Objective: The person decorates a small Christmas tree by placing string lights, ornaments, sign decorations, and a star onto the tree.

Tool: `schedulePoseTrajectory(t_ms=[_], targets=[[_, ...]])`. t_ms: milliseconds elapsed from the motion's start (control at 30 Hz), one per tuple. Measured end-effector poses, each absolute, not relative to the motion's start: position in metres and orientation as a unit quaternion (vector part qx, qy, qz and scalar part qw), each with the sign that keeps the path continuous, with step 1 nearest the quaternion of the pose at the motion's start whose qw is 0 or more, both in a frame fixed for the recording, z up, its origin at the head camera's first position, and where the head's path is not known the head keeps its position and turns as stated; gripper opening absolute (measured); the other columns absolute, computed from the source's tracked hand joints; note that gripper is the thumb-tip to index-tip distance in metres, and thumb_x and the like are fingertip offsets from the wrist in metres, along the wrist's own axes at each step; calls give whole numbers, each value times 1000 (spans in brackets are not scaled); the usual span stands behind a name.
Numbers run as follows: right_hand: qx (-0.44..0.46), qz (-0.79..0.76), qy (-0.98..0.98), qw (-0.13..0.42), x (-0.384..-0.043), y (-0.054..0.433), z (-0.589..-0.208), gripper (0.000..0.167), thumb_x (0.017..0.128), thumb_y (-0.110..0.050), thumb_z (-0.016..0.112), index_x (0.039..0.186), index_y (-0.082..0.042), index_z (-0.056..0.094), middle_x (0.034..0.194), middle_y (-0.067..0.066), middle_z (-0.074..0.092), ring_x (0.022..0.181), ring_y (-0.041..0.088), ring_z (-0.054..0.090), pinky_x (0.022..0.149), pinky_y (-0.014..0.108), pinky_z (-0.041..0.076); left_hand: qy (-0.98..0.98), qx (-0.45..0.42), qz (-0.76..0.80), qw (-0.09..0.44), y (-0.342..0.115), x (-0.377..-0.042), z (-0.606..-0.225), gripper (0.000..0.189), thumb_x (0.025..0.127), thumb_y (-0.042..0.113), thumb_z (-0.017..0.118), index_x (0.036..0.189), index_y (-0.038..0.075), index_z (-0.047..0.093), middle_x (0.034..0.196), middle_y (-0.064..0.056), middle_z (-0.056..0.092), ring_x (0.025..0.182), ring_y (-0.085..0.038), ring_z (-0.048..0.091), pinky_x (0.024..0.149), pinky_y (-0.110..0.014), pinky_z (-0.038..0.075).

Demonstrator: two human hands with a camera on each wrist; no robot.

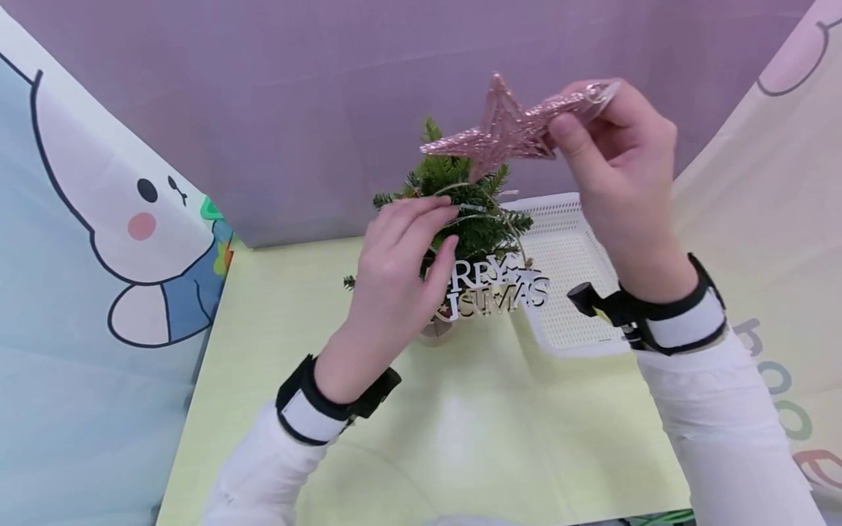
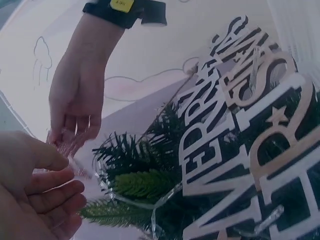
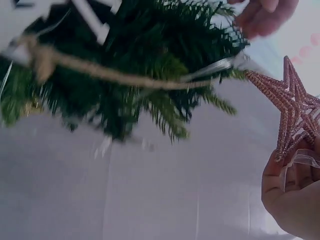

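My right hand [image 1: 628,164] holds a pink glittery star [image 1: 505,130] by one of its points, thumb on the near side, above and in front of the treetop. A clear ribbon loop [image 3: 302,159] hangs by the fingers in the right wrist view. My left hand [image 1: 403,256] is at the left side of a small green Christmas tree [image 1: 483,234], fingers loosely bent and nothing held. A MERRY CHRISTMAS letter sign [image 1: 501,274] hangs on the tree's front from a brown twine [image 3: 115,75]. Clear wire string [image 2: 135,202] winds through the branches.
A white perforated plastic basket [image 1: 572,349] stands on the yellow tabletop [image 1: 460,438], right of the tree. A purple cloth backdrop [image 1: 296,124] rises behind, and printed cloths [image 1: 79,219] close in both sides.
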State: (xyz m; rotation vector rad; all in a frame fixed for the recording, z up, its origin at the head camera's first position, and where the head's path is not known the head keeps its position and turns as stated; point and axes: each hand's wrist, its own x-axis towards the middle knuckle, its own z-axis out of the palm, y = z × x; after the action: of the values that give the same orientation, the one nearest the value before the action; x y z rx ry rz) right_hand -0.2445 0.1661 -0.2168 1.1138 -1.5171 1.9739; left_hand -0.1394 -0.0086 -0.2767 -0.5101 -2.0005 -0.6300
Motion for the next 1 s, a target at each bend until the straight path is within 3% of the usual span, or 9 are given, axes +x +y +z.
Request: schedulePoseTrajectory(t_ms=[167, 500, 733, 1000], targets=[[405, 701, -560, 179, -244, 149, -219, 12, 84, 2, 66, 96, 3, 67, 89, 10, 68, 72, 19, 60, 69, 25, 50, -828, -174, -163, 508, 4, -148, -275, 21, 89, 9, 62, 108, 2, 68, 112, -10, 67, 107, -26, 58, 96, -37, 41], [392, 696, -583, 146, -253, 139, -232, 14, 87, 3, 62, 100, 1, 68, 92, 9, 70, 76, 20, 63, 72, 28, 53, -865, -146, -85, 473, 18, -160, -273, 34, 88, 12, 64, 121, 3, 62, 119, -9, 65, 106, -24, 59, 92, -33, 44], [327, 756, -564, 55, -256, 139, -236, 16, 84, 2, 67, 100, 3, 68, 92, 12, 69, 81, 22, 64, 76, 27, 54, -871, -154, -98, 456, 18, -159, -276, 27, 93, 9, 54, 119, 4, 63, 120, -9, 64, 108, -23, 60, 94, -32, 44], [328, 746, -577, 57, -257, 142, -240, 16, 82, -1, 70, 98, 2, 70, 91, 9, 71, 81, 20, 66, 77, 26, 54, -870, -172, -106, 449, 15, -158, -279, 26, 92, 9, 56, 117, 4, 64, 122, -9, 64, 110, -22, 59, 97, -32, 42]])
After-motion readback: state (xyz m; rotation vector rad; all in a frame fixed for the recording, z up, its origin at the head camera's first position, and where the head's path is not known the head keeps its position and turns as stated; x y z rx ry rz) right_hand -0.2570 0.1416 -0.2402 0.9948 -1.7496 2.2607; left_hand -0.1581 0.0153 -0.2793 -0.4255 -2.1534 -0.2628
